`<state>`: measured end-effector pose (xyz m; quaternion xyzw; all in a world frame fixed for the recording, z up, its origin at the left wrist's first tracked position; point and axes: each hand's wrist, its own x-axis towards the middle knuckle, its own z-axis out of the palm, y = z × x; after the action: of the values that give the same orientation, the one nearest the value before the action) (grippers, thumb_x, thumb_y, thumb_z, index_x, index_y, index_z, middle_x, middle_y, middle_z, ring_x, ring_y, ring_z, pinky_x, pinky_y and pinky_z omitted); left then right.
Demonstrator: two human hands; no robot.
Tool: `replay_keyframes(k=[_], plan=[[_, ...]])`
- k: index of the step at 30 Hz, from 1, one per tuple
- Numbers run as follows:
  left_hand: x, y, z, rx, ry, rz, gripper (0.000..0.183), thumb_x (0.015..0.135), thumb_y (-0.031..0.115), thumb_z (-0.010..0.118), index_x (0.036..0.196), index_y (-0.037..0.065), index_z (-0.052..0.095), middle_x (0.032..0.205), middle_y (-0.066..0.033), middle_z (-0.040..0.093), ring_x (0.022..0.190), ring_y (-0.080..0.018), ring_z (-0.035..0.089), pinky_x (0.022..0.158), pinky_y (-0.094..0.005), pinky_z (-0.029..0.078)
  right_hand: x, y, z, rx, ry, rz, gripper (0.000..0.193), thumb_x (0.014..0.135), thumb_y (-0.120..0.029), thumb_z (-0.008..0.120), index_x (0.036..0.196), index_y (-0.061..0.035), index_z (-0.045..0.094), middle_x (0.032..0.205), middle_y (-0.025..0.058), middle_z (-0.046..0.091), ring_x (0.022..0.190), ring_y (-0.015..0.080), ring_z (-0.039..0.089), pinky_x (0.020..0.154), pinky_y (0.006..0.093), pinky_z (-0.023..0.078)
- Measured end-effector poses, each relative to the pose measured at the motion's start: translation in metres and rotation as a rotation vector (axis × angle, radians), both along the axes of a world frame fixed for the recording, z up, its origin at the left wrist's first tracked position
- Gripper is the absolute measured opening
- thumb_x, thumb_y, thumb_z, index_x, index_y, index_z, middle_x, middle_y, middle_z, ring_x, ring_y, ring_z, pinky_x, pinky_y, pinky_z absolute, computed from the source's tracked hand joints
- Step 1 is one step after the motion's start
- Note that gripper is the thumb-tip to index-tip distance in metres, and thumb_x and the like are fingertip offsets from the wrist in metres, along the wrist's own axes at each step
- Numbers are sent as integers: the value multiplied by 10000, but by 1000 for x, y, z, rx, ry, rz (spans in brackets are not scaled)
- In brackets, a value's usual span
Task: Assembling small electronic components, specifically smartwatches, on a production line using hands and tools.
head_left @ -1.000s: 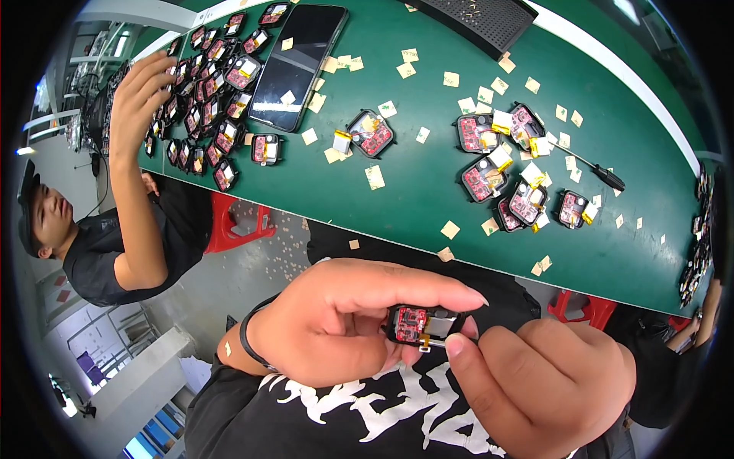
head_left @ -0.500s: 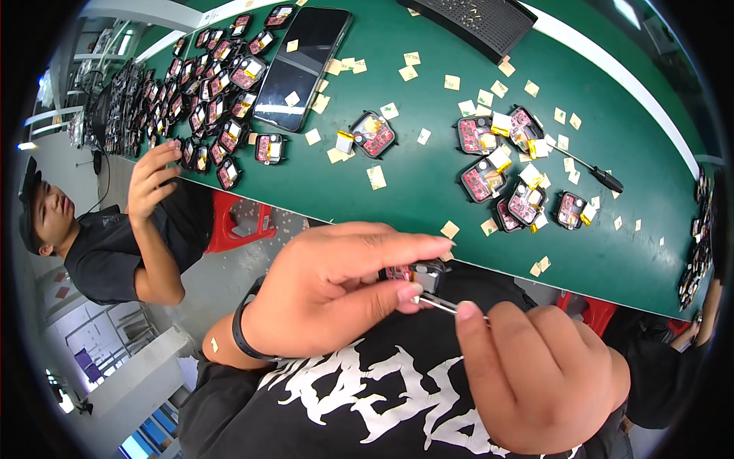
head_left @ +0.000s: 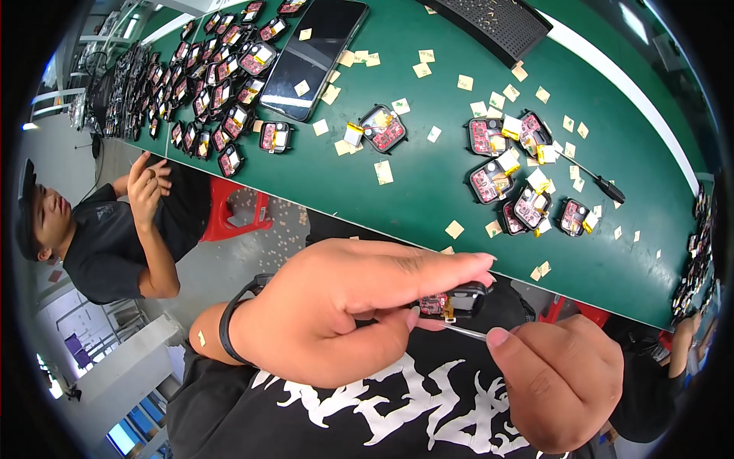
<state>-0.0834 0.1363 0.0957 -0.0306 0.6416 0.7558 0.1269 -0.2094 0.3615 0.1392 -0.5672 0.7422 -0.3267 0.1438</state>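
Note:
My left hand [head_left: 336, 310] is closed on a small black device housing [head_left: 465, 301], held in front of my body between the thumb and the long fingers. Inside the housing a red circuit board and a small golden ribbon show; the rest is covered by my fingers. My right hand [head_left: 562, 375] pinches metal tweezers [head_left: 468, 332]. Their tips point left, next to my left thumb and just below the housing's edge. Whether they touch it I cannot tell.
The green table [head_left: 306, 180] holds a dense group of similar open housings [head_left: 222, 92], a phone [head_left: 315, 61], a black perforated tray [head_left: 497, 27] and a screwdriver [head_left: 608, 188]. Several housings with yellow-taped batteries [head_left: 531, 206] lie right among paper squares. A co-worker [head_left: 99, 237] sits left.
My left hand and the housing have shifted right, and more of the ribbon shows. My right hand with the tweezers sits slightly lower. The co-worker's raised hand has moved back from the housings.

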Motion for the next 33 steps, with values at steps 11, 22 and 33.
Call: replay_keyframes(k=[11, 22, 33], plan=[[1, 11, 4, -76, 45, 12, 634, 733, -234, 454, 1336, -99, 598, 1311, -269, 646, 1193, -276, 670, 867, -280, 580, 8, 1, 3, 67, 17, 40, 433, 630, -12, 680, 1051, 87, 703, 928, 159, 656, 645, 233, 586, 561, 312, 482], [-3, 17, 1, -227, 61, -25, 652, 739, -224, 461, 1349, -47, 609, 1302, -246, 651, 1157, -275, 685, 904, -329, 609, 17, -6, -4, 151, 226, -27, 337, 572, -53, 738, 902, 16, 737, 801, 95, 634, 574, 185, 536, 410, 285, 363], [3, -22, -18, -395, 41, 267, 426, 905, -74, 641, 1320, 21, 660, 1135, -124, 691, 947, -169, 703, 778, -268, 567, -24, 4, 0, 111, -168, -86, 262, 819, 39, 695, 1081, 45, 695, 921, 184, 683, 768, 307, 652, 727, 359, 525]])
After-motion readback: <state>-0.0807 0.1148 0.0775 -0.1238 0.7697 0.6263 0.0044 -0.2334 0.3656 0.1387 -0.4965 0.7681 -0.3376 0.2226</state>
